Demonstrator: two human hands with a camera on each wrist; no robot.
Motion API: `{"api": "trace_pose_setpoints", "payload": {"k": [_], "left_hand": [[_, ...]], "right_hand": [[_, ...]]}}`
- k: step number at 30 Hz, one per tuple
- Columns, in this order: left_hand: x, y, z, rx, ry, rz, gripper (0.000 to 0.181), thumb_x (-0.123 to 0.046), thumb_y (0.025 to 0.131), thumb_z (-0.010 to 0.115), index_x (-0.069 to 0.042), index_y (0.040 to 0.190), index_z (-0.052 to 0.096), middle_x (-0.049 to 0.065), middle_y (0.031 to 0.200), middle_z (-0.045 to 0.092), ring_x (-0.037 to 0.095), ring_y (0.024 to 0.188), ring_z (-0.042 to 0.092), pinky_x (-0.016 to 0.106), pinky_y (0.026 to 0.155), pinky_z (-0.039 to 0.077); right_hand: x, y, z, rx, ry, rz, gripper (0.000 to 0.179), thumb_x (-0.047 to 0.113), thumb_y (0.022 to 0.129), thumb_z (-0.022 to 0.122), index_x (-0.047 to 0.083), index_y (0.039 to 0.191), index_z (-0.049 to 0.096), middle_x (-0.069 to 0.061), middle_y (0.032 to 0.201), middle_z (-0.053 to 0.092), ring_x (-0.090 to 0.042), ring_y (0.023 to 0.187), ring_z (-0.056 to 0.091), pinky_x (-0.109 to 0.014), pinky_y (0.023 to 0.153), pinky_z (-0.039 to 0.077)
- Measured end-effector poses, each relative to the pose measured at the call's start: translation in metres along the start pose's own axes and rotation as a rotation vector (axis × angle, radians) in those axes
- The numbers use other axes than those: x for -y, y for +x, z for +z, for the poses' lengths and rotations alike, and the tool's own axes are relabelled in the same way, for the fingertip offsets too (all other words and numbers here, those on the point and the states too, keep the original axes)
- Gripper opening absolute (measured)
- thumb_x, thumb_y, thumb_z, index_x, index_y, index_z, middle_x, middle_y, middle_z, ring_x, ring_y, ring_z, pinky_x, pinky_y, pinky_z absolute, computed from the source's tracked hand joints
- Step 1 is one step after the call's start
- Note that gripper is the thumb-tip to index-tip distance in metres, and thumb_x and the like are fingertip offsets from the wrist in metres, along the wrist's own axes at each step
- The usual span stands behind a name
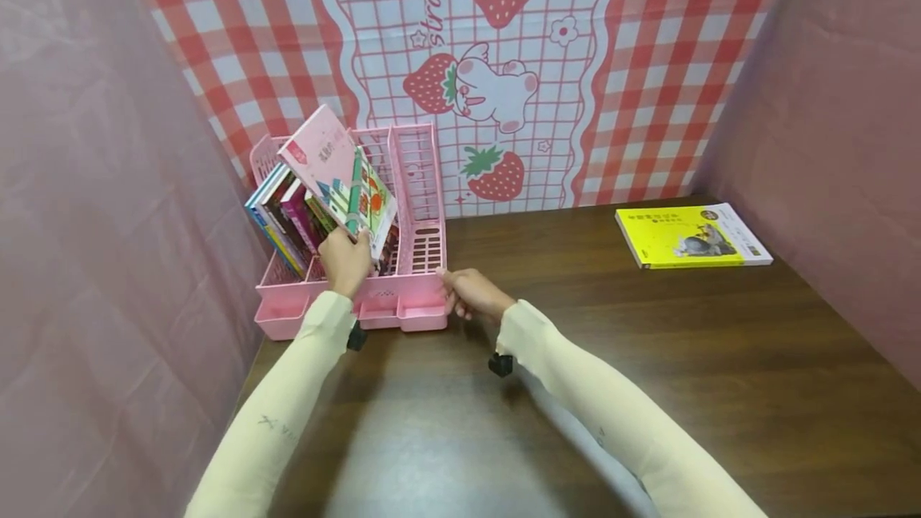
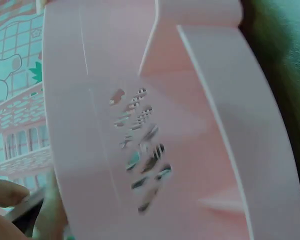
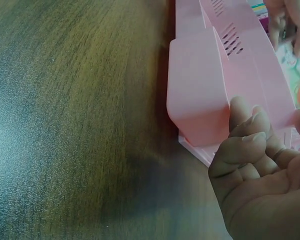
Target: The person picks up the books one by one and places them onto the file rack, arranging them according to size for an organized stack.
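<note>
A pink plastic book rack [image 1: 420,288] with several upright dividers stands on the table's left side. My left hand [image 1: 345,264] reaches over its front rim and pinches the lower end of a green-spined picture book [image 1: 374,202], which leans at a slant. Behind it a pink book [image 1: 316,152] tilts the same way, rising above the others. At the rack's front right corner, my right hand [image 1: 471,292] holds the edge, thumb over the rim and fingers outside, as the right wrist view shows. In the left wrist view, the left hand [image 2: 15,210] shows only partly, at the lower left.
Several thinner books [image 1: 284,214] stand in the rack's left compartments. Small open trays [image 1: 424,315] run along its front. A yellow-and-white book [image 1: 691,237] lies flat on the wooden table [image 1: 576,302] at the back right. A strawberry-print cloth [image 1: 504,94] hangs behind.
</note>
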State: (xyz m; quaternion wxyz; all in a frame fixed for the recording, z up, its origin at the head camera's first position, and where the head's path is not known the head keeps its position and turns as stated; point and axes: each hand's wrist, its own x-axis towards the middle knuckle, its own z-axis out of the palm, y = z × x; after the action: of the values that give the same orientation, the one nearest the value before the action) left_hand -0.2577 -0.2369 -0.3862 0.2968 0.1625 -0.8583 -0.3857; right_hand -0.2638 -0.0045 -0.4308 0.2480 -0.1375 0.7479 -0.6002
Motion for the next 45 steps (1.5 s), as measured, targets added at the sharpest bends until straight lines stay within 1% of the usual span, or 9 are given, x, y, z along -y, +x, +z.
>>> {"api": "trace_pose_setpoints", "payload": {"k": [11,18,24,28,32,36,38,41,45], "left_hand": [[0.015,0.007,0.014,0.208,0.135,-0.028,0.025,-0.015,0.1,0.056,0.006,0.093,0.068,0.034,0.104,0.069,0.051,0.098,0.067,0.058,0.087,0.053],[0.015,0.009,0.012,0.306,0.145,-0.04,0.031,-0.02,0.104,0.056,0.004,0.094,0.072,0.024,0.09,0.074,0.044,0.092,0.071,0.051,0.085,0.056],[0.017,0.005,0.009,0.216,0.139,-0.011,0.035,-0.03,0.101,0.067,0.002,0.087,0.073,0.018,0.076,0.072,0.039,0.077,0.072,0.05,0.077,0.057],[0.02,0.0,0.01,0.106,0.046,0.036,0.035,-0.031,0.094,0.078,0.002,0.086,0.072,0.016,0.066,0.071,0.032,0.059,0.071,0.047,0.067,0.059],[0.023,-0.006,0.011,-0.051,-0.045,0.083,0.035,-0.032,0.091,0.081,-0.002,0.081,0.065,0.016,0.069,0.07,0.034,0.061,0.069,0.046,0.071,0.057],[0.018,-0.012,0.016,-0.136,-0.123,0.235,0.036,-0.031,0.095,0.077,-0.002,0.08,0.062,0.016,0.071,0.068,0.037,0.067,0.063,0.048,0.073,0.05],[0.011,-0.016,0.021,-0.098,-0.169,0.343,0.032,-0.027,0.096,0.075,-0.001,0.082,0.064,0.016,0.073,0.069,0.035,0.066,0.064,0.046,0.07,0.051],[-0.004,-0.025,0.032,0.049,-0.227,0.467,0.023,-0.023,0.097,0.075,-0.001,0.09,0.072,0.012,0.08,0.072,0.027,0.07,0.066,0.039,0.071,0.054],[-0.02,-0.037,0.046,0.311,-0.321,0.471,0.021,-0.024,0.098,0.074,-0.004,0.104,0.076,0.007,0.091,0.077,0.02,0.077,0.071,0.032,0.072,0.058]], "right_hand": [[0.003,-0.002,0.005,0.016,-0.031,-0.004,0.051,0.037,0.111,0.044,-0.01,0.104,0.063,-0.009,0.066,0.06,-0.009,0.045,0.045,-0.02,0.042,0.037],[0.004,-0.002,0.003,0.023,-0.042,-0.006,0.051,0.036,0.111,0.043,-0.011,0.107,0.063,-0.009,0.066,0.062,-0.009,0.045,0.045,-0.02,0.042,0.037],[0.005,-0.004,-0.002,0.004,-0.083,-0.012,0.05,0.039,0.109,0.048,-0.009,0.106,0.064,-0.009,0.067,0.063,-0.01,0.046,0.045,-0.022,0.043,0.036],[0.007,-0.006,-0.011,-0.014,-0.156,-0.027,0.05,0.045,0.107,0.052,-0.003,0.103,0.065,-0.01,0.072,0.066,-0.011,0.051,0.047,-0.025,0.048,0.037],[0.004,-0.006,-0.022,0.01,-0.217,-0.051,0.053,0.049,0.106,0.053,-0.003,0.103,0.065,-0.011,0.077,0.067,-0.012,0.055,0.049,-0.028,0.052,0.04],[0.002,-0.007,-0.034,-0.008,-0.248,-0.058,0.054,0.05,0.105,0.054,-0.002,0.101,0.064,-0.009,0.078,0.067,-0.014,0.059,0.05,-0.029,0.053,0.042],[0.003,-0.007,-0.041,-0.037,-0.268,-0.057,0.054,0.05,0.105,0.054,-0.002,0.102,0.063,-0.008,0.08,0.068,-0.017,0.063,0.053,-0.032,0.056,0.045],[0.006,-0.009,-0.051,-0.076,-0.314,-0.06,0.054,0.05,0.105,0.054,-0.003,0.104,0.063,-0.011,0.085,0.07,-0.027,0.074,0.06,-0.041,0.063,0.052],[0.008,-0.01,-0.064,-0.109,-0.395,-0.061,0.056,0.052,0.105,0.053,-0.003,0.107,0.065,-0.017,0.098,0.072,-0.032,0.085,0.063,-0.045,0.071,0.055]]}}
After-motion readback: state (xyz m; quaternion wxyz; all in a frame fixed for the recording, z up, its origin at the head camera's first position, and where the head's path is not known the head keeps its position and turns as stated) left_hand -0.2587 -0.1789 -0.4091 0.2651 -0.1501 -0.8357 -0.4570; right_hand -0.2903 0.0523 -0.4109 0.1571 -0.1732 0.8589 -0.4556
